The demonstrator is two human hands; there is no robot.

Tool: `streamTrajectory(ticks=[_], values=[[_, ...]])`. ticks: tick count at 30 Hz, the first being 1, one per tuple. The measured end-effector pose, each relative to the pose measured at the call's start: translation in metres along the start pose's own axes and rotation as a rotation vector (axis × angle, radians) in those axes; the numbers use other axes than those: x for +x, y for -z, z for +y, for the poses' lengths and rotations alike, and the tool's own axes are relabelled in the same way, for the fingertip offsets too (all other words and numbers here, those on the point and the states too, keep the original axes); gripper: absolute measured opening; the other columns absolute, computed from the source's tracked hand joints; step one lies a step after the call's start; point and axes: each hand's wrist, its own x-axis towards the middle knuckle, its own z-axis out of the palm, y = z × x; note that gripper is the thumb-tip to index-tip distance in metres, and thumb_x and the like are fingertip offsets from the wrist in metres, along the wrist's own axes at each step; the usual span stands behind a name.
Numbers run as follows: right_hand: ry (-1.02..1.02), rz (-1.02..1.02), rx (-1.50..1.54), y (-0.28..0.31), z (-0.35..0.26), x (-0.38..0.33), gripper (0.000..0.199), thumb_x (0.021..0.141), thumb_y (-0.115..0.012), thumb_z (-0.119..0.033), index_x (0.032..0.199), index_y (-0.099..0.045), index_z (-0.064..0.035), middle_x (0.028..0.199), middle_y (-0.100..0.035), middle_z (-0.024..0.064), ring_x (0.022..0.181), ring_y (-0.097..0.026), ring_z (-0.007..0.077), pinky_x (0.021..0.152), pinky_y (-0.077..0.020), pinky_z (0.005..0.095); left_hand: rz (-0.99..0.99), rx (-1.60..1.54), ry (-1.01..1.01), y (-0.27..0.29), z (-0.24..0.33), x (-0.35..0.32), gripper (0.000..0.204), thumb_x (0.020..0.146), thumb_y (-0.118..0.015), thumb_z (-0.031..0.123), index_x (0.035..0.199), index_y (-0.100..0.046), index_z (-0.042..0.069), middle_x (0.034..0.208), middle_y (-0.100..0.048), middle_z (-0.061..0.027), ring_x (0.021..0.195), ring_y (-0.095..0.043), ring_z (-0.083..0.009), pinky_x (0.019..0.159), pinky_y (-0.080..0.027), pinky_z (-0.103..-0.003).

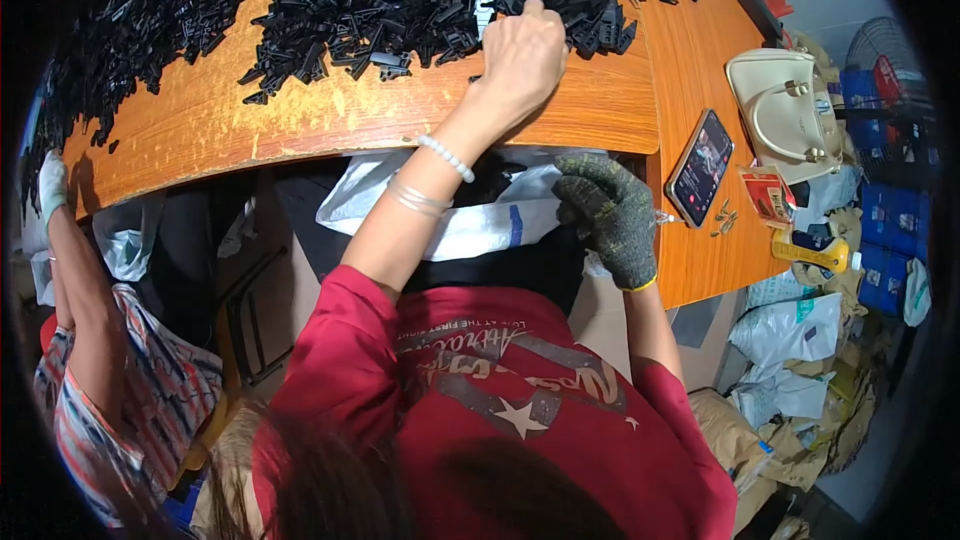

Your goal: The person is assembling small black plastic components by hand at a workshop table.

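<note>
My left hand (525, 52) is bare and closed, reaching to the near edge of a heap of black plastic parts (400, 0) on the wooden table. Its fingertips are turned down out of sight, so what they hold is hidden. Touching or just beside it, a part (485, 2) gleams pale in the light. In a dark grey knit glove, my right hand (612, 220) is curled by the right end of an open white woven bag (470, 230) below the table edge. Something dark is at its fingers, too unclear to name. Dark contents show in the bag's mouth.
Another heap of black parts (160, 20) lies at the left, where a co-worker's gloved hand (53, 185) rests at the table edge. On the right table stand a phone (702, 168), a cream handbag (785, 110), a red packet (768, 197) and a yellow bottle (815, 251).
</note>
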Motion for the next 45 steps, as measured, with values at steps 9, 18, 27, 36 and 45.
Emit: streamTrajectory(ticks=[9,18,27,36,45], values=[[0.263,0.258,0.098,-0.009,-0.001,0.03,0.047,0.09,-0.062,-0.008,0.134,-0.049,-0.0042,0.117,-0.061,0.0091,0.098,-0.063,0.0174,0.079,-0.0522,0.0275,-0.073,-0.352,0.181,0.051,0.012,-0.053,0.01,0.084,-0.063,0.009,0.081,-0.059,0.0,0.076,-0.056,-0.0133,0.064,-0.058,-0.0308,0.057,-0.046,-0.038],[0.873,0.061,-0.833,0.005,-0.009,0.037,0.023,0.08,-0.066,-0.007,0.102,-0.068,-0.0042,0.108,-0.066,0.0124,0.096,-0.062,0.0294,0.083,-0.0492,0.0392,-0.001,-0.255,0.027,0.068,-0.006,-0.074,0.018,0.085,-0.062,0.003,0.102,-0.06,0.002,0.084,-0.058,-0.0123,0.073,-0.063,-0.0284,0.061,-0.049,-0.036],[0.974,0.147,-0.802,0.0,0.009,0.053,0.023,0.076,-0.066,-0.012,0.098,-0.071,-0.0125,0.108,-0.067,0.0064,0.091,-0.063,0.0262,0.078,-0.0506,0.0367,-0.273,0.043,0.054,0.071,-0.009,-0.053,0.016,0.084,-0.063,0.007,0.097,-0.06,-0.001,0.092,-0.055,-0.0147,0.076,-0.06,-0.0362,0.064,-0.047,-0.042],[0.916,0.14,-0.728,0.004,0.008,0.054,0.021,0.076,-0.069,-0.013,0.097,-0.071,-0.0109,0.109,-0.068,0.0088,0.092,-0.064,0.0265,0.082,-0.0507,0.0381,-0.128,-0.388,0.235,0.065,-0.001,-0.054,0.028,0.079,-0.068,0.002,0.103,-0.054,-0.005,0.077,-0.058,-0.0161,0.062,-0.056,-0.0267,0.059,-0.047,-0.037],[0.973,0.155,-0.624,0.007,0.021,0.064,0.028,0.077,-0.068,-0.019,0.104,-0.068,-0.0111,0.109,-0.066,0.0095,0.093,-0.065,0.0277,0.078,-0.0522,0.0379,-0.306,-0.936,0.744,0.06,-0.005,-0.059,0.014,0.079,-0.068,0.0,0.091,-0.061,-0.005,0.069,-0.059,-0.0087,0.055,-0.054,-0.0134,0.055,-0.044,-0.029]])
